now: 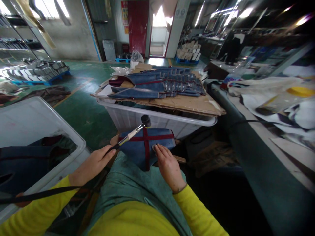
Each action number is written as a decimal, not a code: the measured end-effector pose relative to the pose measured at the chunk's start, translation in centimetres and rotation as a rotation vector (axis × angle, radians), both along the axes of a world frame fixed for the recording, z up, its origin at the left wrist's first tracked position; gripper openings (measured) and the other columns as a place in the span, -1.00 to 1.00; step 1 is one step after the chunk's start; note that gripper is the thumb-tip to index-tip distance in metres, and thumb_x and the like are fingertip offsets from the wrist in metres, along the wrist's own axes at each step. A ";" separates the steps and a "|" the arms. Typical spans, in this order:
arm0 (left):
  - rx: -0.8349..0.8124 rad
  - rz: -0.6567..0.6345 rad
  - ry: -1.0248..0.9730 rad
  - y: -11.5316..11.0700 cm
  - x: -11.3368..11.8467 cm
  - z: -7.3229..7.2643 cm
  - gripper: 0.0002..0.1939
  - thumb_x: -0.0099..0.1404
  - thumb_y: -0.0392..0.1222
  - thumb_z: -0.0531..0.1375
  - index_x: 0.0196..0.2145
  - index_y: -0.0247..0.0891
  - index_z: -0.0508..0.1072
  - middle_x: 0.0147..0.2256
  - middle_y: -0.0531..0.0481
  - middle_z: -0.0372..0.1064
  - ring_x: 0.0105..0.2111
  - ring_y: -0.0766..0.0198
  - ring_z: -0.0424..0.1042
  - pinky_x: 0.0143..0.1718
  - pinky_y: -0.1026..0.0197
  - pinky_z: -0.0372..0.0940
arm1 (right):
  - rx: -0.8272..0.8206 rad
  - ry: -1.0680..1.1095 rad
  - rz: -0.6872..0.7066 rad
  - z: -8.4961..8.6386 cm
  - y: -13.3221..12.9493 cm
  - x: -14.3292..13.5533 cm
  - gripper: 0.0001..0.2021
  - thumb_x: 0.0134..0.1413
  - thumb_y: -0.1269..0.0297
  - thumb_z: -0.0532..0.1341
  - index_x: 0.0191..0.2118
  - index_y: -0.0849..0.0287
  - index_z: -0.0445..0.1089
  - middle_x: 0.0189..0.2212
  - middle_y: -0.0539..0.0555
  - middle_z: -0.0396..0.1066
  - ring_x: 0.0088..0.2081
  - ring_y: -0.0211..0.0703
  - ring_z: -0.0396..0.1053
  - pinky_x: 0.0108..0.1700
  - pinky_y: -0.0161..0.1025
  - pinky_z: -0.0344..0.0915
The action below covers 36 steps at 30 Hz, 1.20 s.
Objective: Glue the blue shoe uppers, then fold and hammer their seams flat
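My left hand (99, 162) is wrapped round the black grip of a hammer (131, 134). Its dark, blunt head hovers over a blue fabric or leather piece (133, 149), which carries crossing dark red bands and lies in front of my knees on a low support, mostly hidden. My right hand (168, 165) rests on the right part of this piece, fingers close together. At the fingertips sits a small pale round thing (154, 147), too small to name. A wooden strip (179, 159) juts out beneath the right hand.
Ahead, a white bin (157, 115) bears cardboard (182, 102) with stacked blue pieces (157, 82). Another white bin (81, 144) at left holds more blue pieces (24, 164). A cluttered workbench (261, 164) runs along my right. A black strap (41, 194) crosses my left forearm.
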<state>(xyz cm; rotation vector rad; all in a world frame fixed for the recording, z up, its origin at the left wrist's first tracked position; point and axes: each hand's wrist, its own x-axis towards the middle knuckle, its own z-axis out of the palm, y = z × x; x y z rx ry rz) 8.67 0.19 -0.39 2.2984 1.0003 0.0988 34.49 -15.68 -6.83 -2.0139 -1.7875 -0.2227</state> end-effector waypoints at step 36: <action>0.075 -0.251 0.006 -0.4 9.7 0.4 -0.62 0.39 0.09 -0.13 -0.25 -0.19 0.33 -0.37 0.02 0.41 -0.30 0.23 0.44 -0.22 0.25 0.22 | 0.052 0.077 0.000 -0.9 -0.1 0.3 -0.54 0.14 0.56 0.02 0.17 0.29 0.23 0.11 0.21 0.30 0.15 -0.02 0.20 0.16 -0.05 0.24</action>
